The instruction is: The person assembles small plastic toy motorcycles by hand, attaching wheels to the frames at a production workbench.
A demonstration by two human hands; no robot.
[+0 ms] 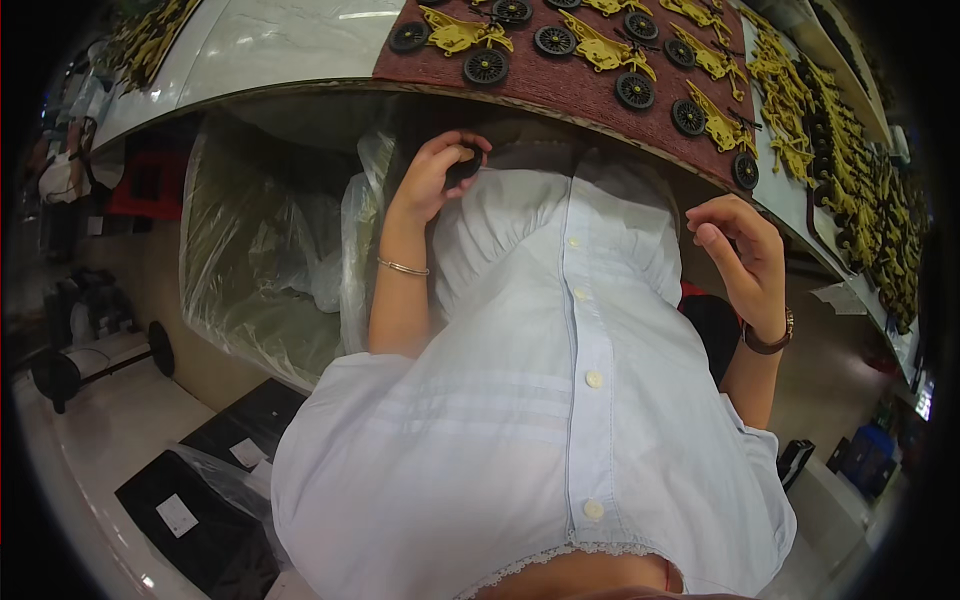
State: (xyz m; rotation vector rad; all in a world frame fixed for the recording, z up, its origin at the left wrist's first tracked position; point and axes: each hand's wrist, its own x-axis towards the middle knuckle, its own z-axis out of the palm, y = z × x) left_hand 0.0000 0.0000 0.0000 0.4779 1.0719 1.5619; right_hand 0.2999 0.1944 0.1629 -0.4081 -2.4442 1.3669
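Note:
My left hand (432, 178) is closed around a small round black wheel (463, 168), just below the table's front edge and beside the pale blue shirt. The wheel resembles those on the table, though fingers cover part of it. Out to the right, my right hand (742, 250) hovers near the table edge with fingers loosely bent and nothing visible in them. In front lies a dark red mat (660, 88) carrying several yellow toy motorbike frames, such as this one (598, 45), with black spoked wheels (486, 67) fitted or lying against them.
A carton lined with clear plastic (250, 250) stands open left of my left forearm. More yellow parts (790, 110) are piled along the table's right side. Black boxes (190, 500) with white labels sit at lower left, near a wheeled trolley (110, 365).

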